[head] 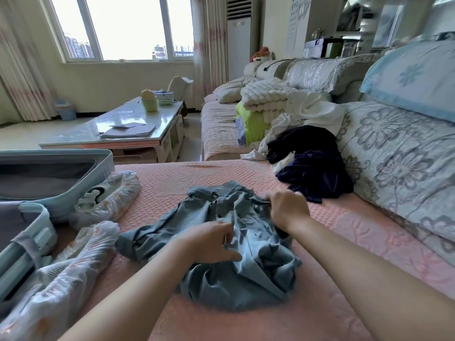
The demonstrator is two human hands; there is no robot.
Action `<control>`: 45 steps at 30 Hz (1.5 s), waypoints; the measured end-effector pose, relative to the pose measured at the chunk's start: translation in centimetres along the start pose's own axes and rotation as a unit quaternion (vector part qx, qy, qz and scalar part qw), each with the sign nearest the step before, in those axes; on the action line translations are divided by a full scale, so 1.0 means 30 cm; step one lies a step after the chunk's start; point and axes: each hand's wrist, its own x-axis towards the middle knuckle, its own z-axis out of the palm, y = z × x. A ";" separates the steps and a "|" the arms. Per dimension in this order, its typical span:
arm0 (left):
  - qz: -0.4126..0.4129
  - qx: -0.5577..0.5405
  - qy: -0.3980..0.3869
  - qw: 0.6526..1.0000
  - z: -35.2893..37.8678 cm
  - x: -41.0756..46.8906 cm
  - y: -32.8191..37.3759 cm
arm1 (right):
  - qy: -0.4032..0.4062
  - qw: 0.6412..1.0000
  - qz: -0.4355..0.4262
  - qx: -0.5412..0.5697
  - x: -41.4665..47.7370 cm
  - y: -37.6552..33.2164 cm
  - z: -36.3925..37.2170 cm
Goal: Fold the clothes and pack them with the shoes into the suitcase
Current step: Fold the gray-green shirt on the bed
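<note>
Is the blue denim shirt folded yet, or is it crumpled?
Crumpled, not folded: the denim shirt lies bunched and creased on the pink cover, with the left hand and right hand pinching its fabric.

Cut off, hidden
Your suitcase (103,166) runs off the left edge; the fingertips of your right hand (288,209) vanish into the denim shirt (248,269); the wrapped shoe (108,200) shows only dimly through its cover.

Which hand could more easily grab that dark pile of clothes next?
Probably the right hand: it grips the denim shirt close to the dark clothes; the left hand is farther away.
</note>
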 end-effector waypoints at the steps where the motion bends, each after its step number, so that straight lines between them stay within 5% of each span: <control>1: 0.004 0.007 0.000 1.000 0.000 -0.010 0.005 | 0.028 0.998 0.009 -0.056 0.001 0.032 -0.004; 6: 0.037 0.020 0.014 0.999 -0.013 -0.068 0.074 | -0.005 0.981 0.021 -0.192 -0.055 0.139 -0.009; 10: 0.048 0.008 -0.023 0.999 -0.010 -0.104 0.130 | 0.001 0.997 -0.064 -0.051 -0.097 0.123 -0.058; 12: 0.049 0.032 -0.055 0.997 0.012 -0.114 0.149 | -0.118 0.985 -0.086 0.090 -0.150 0.087 -0.122; 15: 0.037 0.052 -0.088 0.994 0.053 -0.122 0.137 | -0.340 0.905 -0.052 0.249 -0.220 0.029 -0.191; 17: 0.028 0.024 -0.090 0.995 0.069 -0.126 0.117 | -0.391 0.878 -0.050 0.271 -0.241 0.009 -0.193; 21: 0.010 -0.048 -0.089 0.995 0.029 -0.139 0.103 | -0.325 0.936 -0.071 0.120 -0.241 0.002 -0.159; 23: -0.010 -0.067 -0.071 0.995 -0.024 -0.139 0.080 | -0.287 0.946 -0.044 0.146 -0.214 0.018 -0.149; 26: -0.098 -0.087 0.109 0.985 -0.094 -0.131 0.029 | -0.121 0.972 0.030 0.197 -0.153 0.064 -0.134; 29: -0.183 -0.022 0.321 0.929 -0.100 -0.113 -0.018 | 0.107 0.992 0.028 0.058 -0.109 0.105 -0.067; 31: -0.227 -0.054 0.354 0.906 -0.076 -0.087 -0.043 | 0.167 0.986 -0.006 0.002 -0.094 0.107 -0.019; 35: -0.283 -0.132 0.255 0.915 0.006 -0.038 -0.070 | 0.118 0.978 -0.095 0.146 -0.091 0.047 0.005; 38: -0.149 -0.097 0.201 0.963 0.034 -0.026 -0.043 | -0.008 0.967 -0.165 0.193 -0.103 -0.001 0.005; 41: 0.022 -0.027 0.139 0.990 0.037 -0.028 -0.008 | -0.116 0.976 -0.146 0.112 -0.095 -0.028 0.029; 45: 0.020 0.084 0.001 0.996 0.065 -0.016 -0.015 | -0.104 0.989 -0.091 0.061 -0.073 -0.027 0.066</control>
